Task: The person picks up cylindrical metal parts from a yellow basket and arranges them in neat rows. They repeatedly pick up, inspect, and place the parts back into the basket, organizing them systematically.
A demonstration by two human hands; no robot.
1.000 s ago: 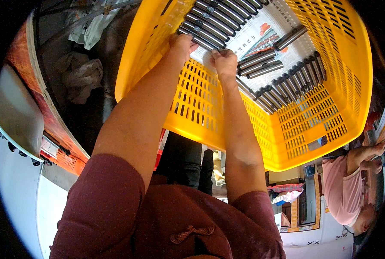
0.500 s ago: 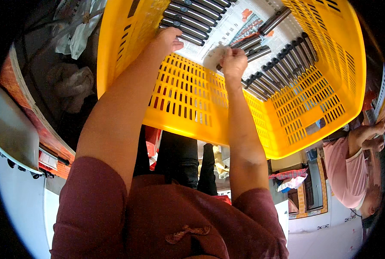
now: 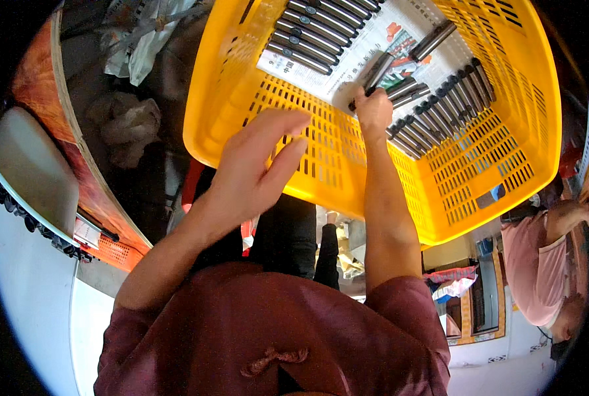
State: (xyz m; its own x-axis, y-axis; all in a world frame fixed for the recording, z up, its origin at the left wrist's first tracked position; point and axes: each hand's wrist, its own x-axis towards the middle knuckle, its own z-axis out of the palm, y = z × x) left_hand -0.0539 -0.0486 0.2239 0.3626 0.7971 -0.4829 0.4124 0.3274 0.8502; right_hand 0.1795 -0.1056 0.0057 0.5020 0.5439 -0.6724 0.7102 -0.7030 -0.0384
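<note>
A yellow slotted plastic crate (image 3: 321,152) fills the upper middle of the head view. Newspaper (image 3: 347,56) lines its bottom, and several dark metal tubes lie on it in rows (image 3: 314,33) and in a second group (image 3: 439,109). My right hand (image 3: 373,109) reaches inside the crate and is closed on one dark metal tube (image 3: 377,69) that points away from me. My left hand (image 3: 258,165) hovers open over the crate's near wall, fingers spread, holding nothing.
Crumpled plastic bags (image 3: 126,122) lie on the dark floor left of the crate. An orange-edged board (image 3: 90,191) and a white surface (image 3: 24,178) run along the left. Another person in a pink shirt (image 3: 535,264) is at the right edge.
My left hand has pulled back out of the crate and opened above its near wall. My right hand stays inside, now gripping a tube. The view has shifted slightly.
</note>
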